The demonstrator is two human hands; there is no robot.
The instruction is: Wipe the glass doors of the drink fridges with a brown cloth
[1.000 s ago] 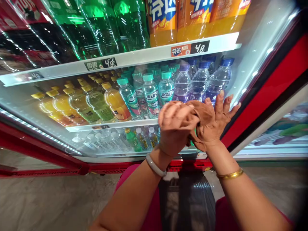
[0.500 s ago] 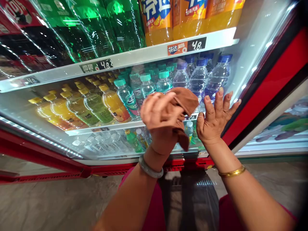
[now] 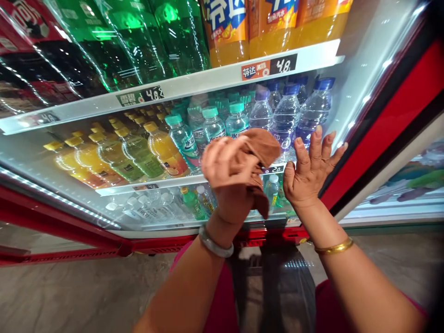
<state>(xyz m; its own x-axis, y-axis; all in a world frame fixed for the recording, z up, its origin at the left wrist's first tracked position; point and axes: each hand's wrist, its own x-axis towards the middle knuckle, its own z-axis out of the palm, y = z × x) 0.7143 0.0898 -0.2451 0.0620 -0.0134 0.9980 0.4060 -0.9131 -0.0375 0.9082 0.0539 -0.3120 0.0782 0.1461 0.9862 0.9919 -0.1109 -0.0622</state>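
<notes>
My left hand [image 3: 225, 164], slightly blurred, is closed around a bunched brown cloth [image 3: 262, 148] in front of the fridge's middle shelf. A loose corner of the cloth hangs below the fingers. My right hand [image 3: 307, 169] is spread out with fingers apart near the right side of the fridge, holding nothing; whether its palm rests on a glass pane I cannot tell. Beyond the hands stand blue-capped water bottles [image 3: 315, 111] and teal-capped bottles [image 3: 183, 138], partly hidden by the cloth and the left hand.
Large orange soda bottles [image 3: 229, 32] and green bottles [image 3: 132, 41] fill the upper shelf, above a white price rail [image 3: 194, 79]. Yellow-capped juice bottles [image 3: 166, 152] stand at left. A red frame [image 3: 391, 120] borders the fridge on the right.
My left hand and the cloth have shifted very slightly left, and the cloth's hanging end has swung a little left. My right hand stays in place, fingers spread.
</notes>
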